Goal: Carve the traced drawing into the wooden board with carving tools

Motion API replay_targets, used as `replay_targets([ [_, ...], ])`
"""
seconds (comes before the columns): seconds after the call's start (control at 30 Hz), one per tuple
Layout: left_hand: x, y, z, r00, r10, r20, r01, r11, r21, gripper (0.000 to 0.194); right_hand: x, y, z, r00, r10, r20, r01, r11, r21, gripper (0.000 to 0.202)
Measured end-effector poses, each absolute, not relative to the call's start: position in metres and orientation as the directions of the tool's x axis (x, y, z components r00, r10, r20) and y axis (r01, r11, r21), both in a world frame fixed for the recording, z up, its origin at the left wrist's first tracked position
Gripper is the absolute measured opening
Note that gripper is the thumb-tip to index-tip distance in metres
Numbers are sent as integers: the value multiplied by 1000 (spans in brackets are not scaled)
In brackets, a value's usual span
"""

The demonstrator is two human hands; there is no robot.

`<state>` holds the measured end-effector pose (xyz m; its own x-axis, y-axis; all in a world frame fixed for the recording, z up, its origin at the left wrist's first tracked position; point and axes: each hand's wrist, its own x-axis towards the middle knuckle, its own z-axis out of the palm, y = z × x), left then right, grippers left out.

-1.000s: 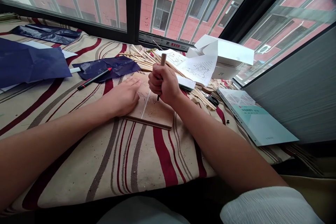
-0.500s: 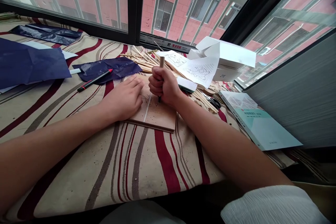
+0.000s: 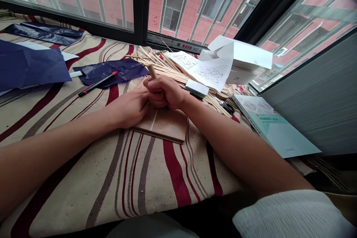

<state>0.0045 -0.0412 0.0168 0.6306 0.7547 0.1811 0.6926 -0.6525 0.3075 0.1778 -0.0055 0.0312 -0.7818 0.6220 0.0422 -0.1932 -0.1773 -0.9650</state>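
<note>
Beneath the window (image 3: 141, 11), striped cloth (image 3: 78, 178) is carrying a wooden board (image 3: 170, 124). The right hand (image 3: 167, 91) is wrapping its fingers tightly around a wooden-handled tool (image 3: 151, 71); the left hand (image 3: 128, 108), loosely open, is lying over the board and should be bracing clear of the hidden tip.

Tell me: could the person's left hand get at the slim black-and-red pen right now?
Probably yes: nothing stands between the left hand and the pen, which lies uncovered nearby, though the hand would have to leave the brown wooden board.
</note>
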Motion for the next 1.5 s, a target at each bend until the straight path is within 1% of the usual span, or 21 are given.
replay_targets([
  [0.03, 5, -41, 17, 626, 760, 175, 698, -647, 307, 55, 178, -6, 31, -781, 623, 47, -206, -185, -961, 33],
  [0.1, 7, -42, 17, 616, 770, 166, 714, -635, 296, 56, 180, -8, 29, -723, 688, 61, -264, -193, -945, 34],
  [0.23, 9, -42, 17, 616, 770, 166, 724, -636, 266, 57, 177, -17, 29, -471, 880, 65, -365, -127, -922, 41],
  [0.33, 9, -41, 16, 605, 784, 141, 748, -620, 237, 61, 171, -24, 32, -293, 955, 52, -393, -71, -917, 42],
  [0.4, 10, -41, 15, 597, 793, 120, 761, -608, 227, 64, 169, -27, 34, -232, 972, 24, -393, -71, -917, 42],
  [0.47, 11, -41, 16, 598, 793, 117, 761, -607, 227, 65, 171, -25, 34, -269, 963, 15, -384, -93, -919, 42],
  [0.53, 11, -42, 17, 602, 789, 124, 754, -613, 239, 64, 174, -21, 32, -382, 924, 25, -377, -131, -917, 42],
  [0.63, 11, -43, 19, 606, 785, 130, 743, -616, 263, 61, 179, -10, 29, -594, 804, 25, -325, -211, -922, 38],
  [0.7, 10, -44, 20, 609, 782, 133, 737, -619, 271, 60, 181, -4, 27, -690, 723, 14, -282, -251, -926, 36],
  [0.73, 10, -44, 20, 609, 781, 137, 735, -621, 272, 60, 181, -2, 27, -713, 701, 15, -275, -260, -926, 35],
  [0.8, 10, -44, 20, 608, 781, 142, 735, -622, 270, 59, 181, -3, 27, -701, 713, 29, -292, -250, -923, 36],
  [0.87, 10, -43, 20, 606, 783, 141, 740, -619, 262, 58, 180, -9, 29, -617, 785, 53, -335, -202, -920, 35],
  [0.9, 10, -43, 19, 604, 786, 136, 745, -616, 255, 59, 178, -13, 30, -546, 836, 63, -360, -166, -918, 34],
  [1.0, 11, -42, 18, 601, 791, 114, 758, -610, 231, 63, 171, -25, 32, -242, 967, 77, -415, -32, -909, 34],
  [1.1, 11, -42, 17, 598, 795, 107, 764, -605, 226, 66, 162, -30, 33, 34, 998, 44, -415, 54, -908, 36],
  [1.17, 10, -42, 16, 598, 794, 109, 763, -605, 228, 67, 160, -32, 33, 140, 990, 31, -418, 87, -904, 38],
  [1.2, 10, -42, 15, 599, 793, 111, 761, -607, 229, 66, 160, -32, 33, 154, 987, 33, -422, 97, -902, 39],
  [1.27, 10, -41, 15, 598, 794, 112, 762, -606, 228, 66, 164, -31, 33, 61, 997, 55, -440, 76, -895, 38],
  [1.33, 11, -41, 15, 593, 798, 108, 767, -600, 228, 65, 171, -29, 33, -141, 988, 71, -471, -3, -882, 37],
  [1.4, 11, -41, 15, 587, 802, 106, 771, -595, 228, 65, 179, -24, 31, -340, 937, 78, -488, -105, -867, 37],
  [1.5, 11, -41, 16, 586, 802, 112, 769, -595, 232, 64, 188, -15, 29, -489, 867, 95, -490, -183, -852, 38],
])
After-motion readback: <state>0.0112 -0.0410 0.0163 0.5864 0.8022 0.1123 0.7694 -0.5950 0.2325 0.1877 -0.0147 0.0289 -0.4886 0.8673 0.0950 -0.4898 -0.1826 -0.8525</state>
